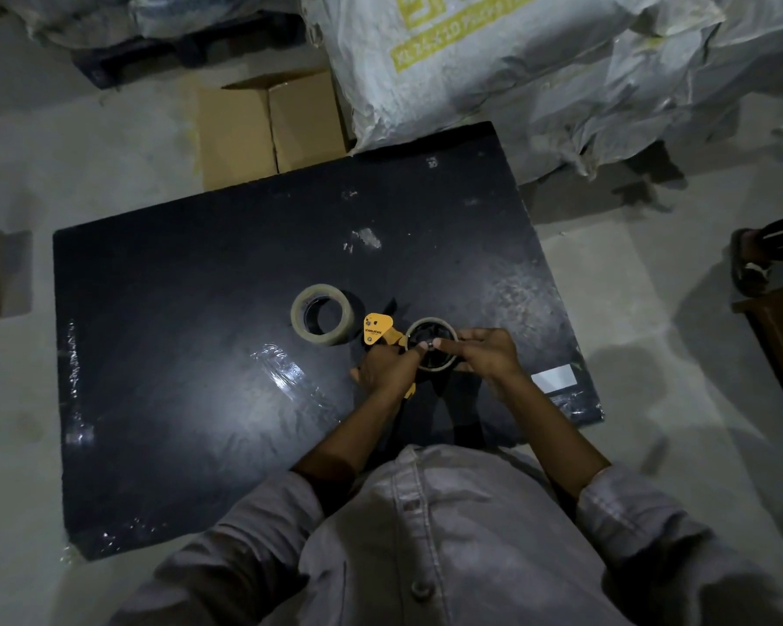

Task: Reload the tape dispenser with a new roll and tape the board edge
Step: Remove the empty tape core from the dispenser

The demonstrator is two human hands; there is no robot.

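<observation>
A big black board (200, 354) lies flat on the grey floor (41, 173). Bits of shiny clear tape are stuck near its left edge.

Near the middle of the board sits a full roll of tape (321, 314). It lies flat with its hole facing up. Nothing touches it.

Just to the right is the yellow tape dispenser (379, 329). Its long body runs from the yellow head at about 10 o'clock down to the handle at about 5 o'clock. A thin, nearly used-up ring (430, 347) sits on its wheel.

The left hand (387, 370) is wrapped around the dispenser's body and holds it steady. The right hand (484, 352) pinches the rim of the thin ring, with fingertips at the hub.

The full roll lies at about 10 o'clock from the hands, close by. The left hand is nearer to it, but that hand is busy. I think the old ring must come off first.
</observation>
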